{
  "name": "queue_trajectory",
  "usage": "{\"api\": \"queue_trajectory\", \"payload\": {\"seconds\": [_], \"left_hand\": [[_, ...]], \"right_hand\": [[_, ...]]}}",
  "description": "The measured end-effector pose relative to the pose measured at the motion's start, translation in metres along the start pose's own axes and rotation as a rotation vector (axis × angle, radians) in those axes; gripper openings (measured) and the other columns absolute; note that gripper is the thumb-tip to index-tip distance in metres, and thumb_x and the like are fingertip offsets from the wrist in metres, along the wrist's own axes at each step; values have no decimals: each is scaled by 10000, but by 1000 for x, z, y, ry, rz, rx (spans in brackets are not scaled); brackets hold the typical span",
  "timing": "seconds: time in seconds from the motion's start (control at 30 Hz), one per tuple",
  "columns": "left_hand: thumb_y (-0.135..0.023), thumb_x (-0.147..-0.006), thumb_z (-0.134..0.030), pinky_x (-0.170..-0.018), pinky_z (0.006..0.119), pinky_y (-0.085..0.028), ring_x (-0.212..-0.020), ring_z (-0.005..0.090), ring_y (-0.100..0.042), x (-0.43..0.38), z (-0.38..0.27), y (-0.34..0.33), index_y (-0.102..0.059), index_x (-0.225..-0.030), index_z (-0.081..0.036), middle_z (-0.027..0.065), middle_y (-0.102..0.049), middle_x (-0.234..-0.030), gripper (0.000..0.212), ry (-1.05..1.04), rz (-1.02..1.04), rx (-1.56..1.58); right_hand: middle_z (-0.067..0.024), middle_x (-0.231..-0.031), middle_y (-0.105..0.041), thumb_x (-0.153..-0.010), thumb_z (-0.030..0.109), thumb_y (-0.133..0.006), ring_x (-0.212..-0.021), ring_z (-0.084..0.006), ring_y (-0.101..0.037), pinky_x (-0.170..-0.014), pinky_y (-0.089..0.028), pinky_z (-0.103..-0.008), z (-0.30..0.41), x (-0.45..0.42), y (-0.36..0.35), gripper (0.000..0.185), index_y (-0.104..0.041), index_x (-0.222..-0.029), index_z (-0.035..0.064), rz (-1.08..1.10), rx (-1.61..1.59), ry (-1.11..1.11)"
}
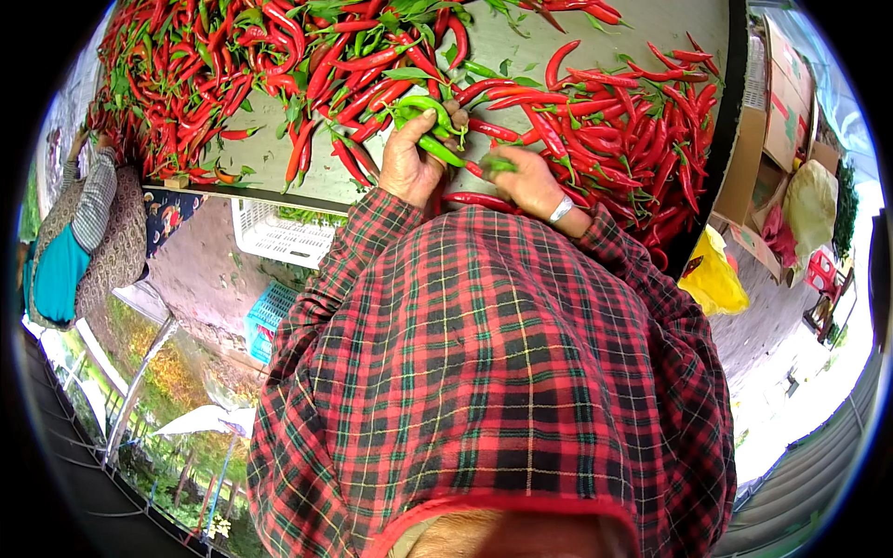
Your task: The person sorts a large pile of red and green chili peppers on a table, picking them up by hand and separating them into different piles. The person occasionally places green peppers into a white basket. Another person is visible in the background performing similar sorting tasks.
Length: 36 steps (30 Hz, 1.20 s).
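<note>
Several green chili peppers (441, 149) are gripped in my left hand (413, 157), above the table's near edge. Close beside it on the right, my right hand (528, 183) has its fingers curled around a green pepper (499, 164), partly blurred. A red tip shows between the two hands. A dense heap of red chili peppers (656, 143), stems mostly attached, lies to the right of my hands. A larger heap of red peppers mixed with green ones and leaves (202, 66) spreads over the upper left of the grey tabletop (268, 159).
At the far left, a person (77, 237) in teal and patterned clothing reaches to the table. Below the table edge are a white plastic crate (282, 240) and a blue crate (268, 317). Cardboard boxes (788, 111) and a yellow bag (715, 279) stand on the right.
</note>
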<state>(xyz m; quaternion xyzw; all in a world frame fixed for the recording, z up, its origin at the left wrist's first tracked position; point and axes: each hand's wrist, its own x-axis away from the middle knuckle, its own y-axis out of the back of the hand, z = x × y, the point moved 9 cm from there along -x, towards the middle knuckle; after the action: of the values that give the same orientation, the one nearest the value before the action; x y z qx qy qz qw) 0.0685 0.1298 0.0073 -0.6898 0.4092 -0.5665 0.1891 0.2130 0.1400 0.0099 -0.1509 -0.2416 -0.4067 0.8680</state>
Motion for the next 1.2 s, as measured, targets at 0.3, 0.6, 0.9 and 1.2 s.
{"api": "queue_trajectory", "payload": {"seconds": [0.3,0.6,0.9,1.2], "left_hand": [[-550,-804,-4,-717,349,-511,-919,235,-599,17,20,-3,-472,-1152,-35,118,-581,-1047,358,33,61,-198],[-581,-840,-76,-689,324,-498,-773,214,-599,17,27,9,-506,-1058,-33,109,-592,-886,234,44,71,-98],[-623,-812,-146,-581,294,-395,-665,169,-485,20,16,32,-529,-989,-54,58,-535,-806,221,167,128,-161],[-606,-839,-127,-575,302,-437,-678,176,-554,7,-4,44,-547,-923,-55,52,-553,-765,125,79,-42,-97]], "right_hand": [[-28,-805,-583,-832,96,-593,-604,-87,-531,-528,-423,-213,1,-13,-15,221,-576,-1040,25,12,-608,-141],[-30,-716,-600,-770,21,-592,-625,-94,-546,-563,-435,-219,-10,-11,-25,98,-592,-867,2,152,-310,-170],[-44,-772,-577,-798,85,-546,-719,-97,-531,-678,-451,-260,40,-10,-34,135,-582,-903,9,409,292,229],[-141,-904,-619,-715,42,-579,-821,-348,-598,-681,-494,-419,81,-114,-20,253,-622,-952,121,26,1240,595]]}}
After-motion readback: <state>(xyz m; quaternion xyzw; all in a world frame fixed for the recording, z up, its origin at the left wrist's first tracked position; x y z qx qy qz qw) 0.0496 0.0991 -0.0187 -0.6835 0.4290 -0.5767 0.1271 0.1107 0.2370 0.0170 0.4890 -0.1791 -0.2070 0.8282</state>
